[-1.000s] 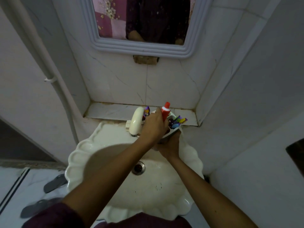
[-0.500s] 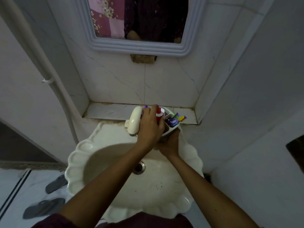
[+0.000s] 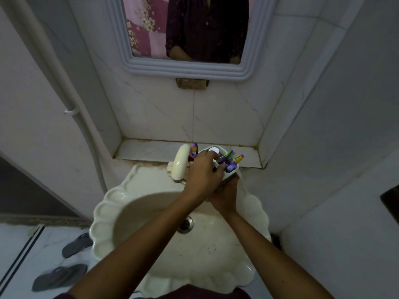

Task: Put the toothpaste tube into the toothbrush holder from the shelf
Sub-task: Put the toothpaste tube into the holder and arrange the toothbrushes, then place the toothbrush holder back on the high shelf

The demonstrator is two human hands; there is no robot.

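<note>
1. Toothpaste tube [image 3: 213,150] is sitting in the toothbrush holder [image 3: 234,169] now, pretty much only its white cap poking out the top; the rest is down inside or hidden by the hand.
2. Left hand [image 3: 204,173] is draped over the holder from above; fingers curled together right next to the cap, but whether they're actually pinching the tube can't be told from this angle.
3. Right hand [image 3: 225,195] is under the holder, wrapped around its lower part and propping it up over the sink.
4. Colourful toothbrushes [image 3: 232,160] stick out of the holder on the right side, purple, green and yellow bits; one more purple one on the left by the tap.
5. Cream tap [image 3: 180,161] sits just left of the holder; scalloped sink [image 3: 108,203] below, tiled shelf [image 3: 151,149] behind, mirror [image 3: 185,67] up on the wall.
6. Grey slippers [image 3: 76,244] on the floor bottom left.
</note>
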